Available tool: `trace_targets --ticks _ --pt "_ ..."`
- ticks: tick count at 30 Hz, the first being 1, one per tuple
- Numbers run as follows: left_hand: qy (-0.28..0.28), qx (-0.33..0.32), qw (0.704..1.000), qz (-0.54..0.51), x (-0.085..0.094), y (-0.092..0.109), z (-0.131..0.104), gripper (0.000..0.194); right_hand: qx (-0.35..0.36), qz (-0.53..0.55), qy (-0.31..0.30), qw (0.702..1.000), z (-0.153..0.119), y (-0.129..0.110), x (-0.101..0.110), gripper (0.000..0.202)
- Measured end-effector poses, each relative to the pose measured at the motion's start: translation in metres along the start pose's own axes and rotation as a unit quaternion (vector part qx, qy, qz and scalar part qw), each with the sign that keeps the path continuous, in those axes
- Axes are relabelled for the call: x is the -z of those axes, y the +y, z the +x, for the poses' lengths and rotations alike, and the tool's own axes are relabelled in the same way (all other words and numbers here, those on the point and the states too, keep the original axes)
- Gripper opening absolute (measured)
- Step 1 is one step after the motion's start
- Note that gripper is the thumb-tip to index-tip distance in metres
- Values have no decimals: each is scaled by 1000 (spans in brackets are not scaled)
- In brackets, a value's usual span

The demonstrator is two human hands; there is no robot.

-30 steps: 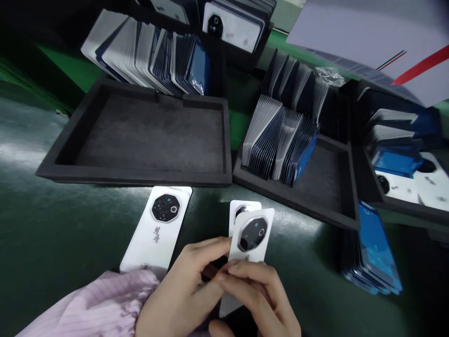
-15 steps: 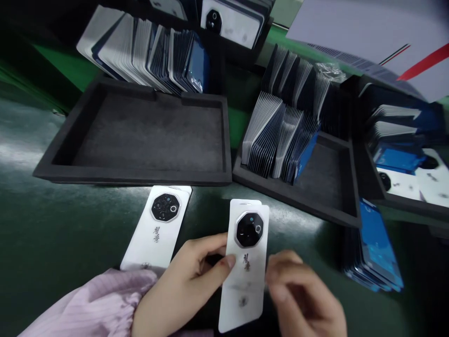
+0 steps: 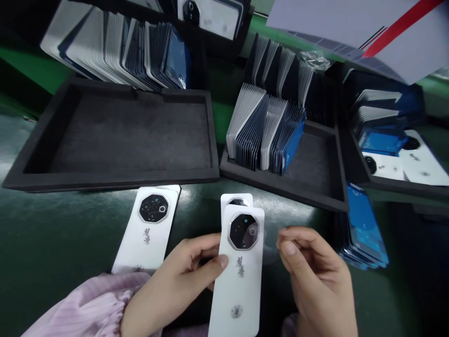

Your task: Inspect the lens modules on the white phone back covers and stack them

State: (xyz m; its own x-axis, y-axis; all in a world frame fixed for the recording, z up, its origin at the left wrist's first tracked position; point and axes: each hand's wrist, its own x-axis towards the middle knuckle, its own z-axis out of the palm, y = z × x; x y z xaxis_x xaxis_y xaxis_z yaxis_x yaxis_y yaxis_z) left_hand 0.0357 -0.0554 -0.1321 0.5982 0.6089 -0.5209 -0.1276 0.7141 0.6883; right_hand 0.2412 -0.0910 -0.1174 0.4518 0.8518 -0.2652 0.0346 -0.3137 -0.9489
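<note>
My left hand (image 3: 191,276) grips white phone back panels (image 3: 238,281) by their left edge, thumb on top. The front panel bears a dark octagonal camera print, brown lettering and a small round emblem. Behind it, the top of a second panel (image 3: 231,199) sticks out. My right hand (image 3: 315,271) is to the right, apart from the panels, with thumb and fingertips pinched together; whatever they may hold, I cannot make out. Left of my left hand, another small stack of white panels (image 3: 143,234) lies on the table, its lower end behind my sleeve.
A black tray (image 3: 129,178) stands at the back left, with a row of white and blue panels behind it. Another black tray (image 3: 333,164) holds upright panels (image 3: 259,126). At right lie a blue stack (image 3: 365,224) and more white panels (image 3: 424,161).
My right hand has moved away from the panels, rightward and slightly up. The front panel now sits lower against the one behind, exposing more of it. The whole view has shifted a little.
</note>
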Motion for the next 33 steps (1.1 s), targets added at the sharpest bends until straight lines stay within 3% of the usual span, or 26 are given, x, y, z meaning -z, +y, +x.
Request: trace_targets --ticks 5,8,12,15,33 --pt "-20 2 1000 -9 0 1 0 21 10 62 64 996 6 2 11 14" --pt "-25 6 1000 -13 0 -1 -1 20 25 88 19 996 4 2 9 13" --pt "-22 9 1000 -14 0 -3 -2 17 61 17 -67 996 -2 1 -1 14" --pt "-21 8 1000 -10 0 -4 -3 20 85 -34 -91 992 -3 3 -5 11" --pt "-25 -6 1000 16 0 -6 -5 26 126 -128 -52 982 -4 6 -7 10"
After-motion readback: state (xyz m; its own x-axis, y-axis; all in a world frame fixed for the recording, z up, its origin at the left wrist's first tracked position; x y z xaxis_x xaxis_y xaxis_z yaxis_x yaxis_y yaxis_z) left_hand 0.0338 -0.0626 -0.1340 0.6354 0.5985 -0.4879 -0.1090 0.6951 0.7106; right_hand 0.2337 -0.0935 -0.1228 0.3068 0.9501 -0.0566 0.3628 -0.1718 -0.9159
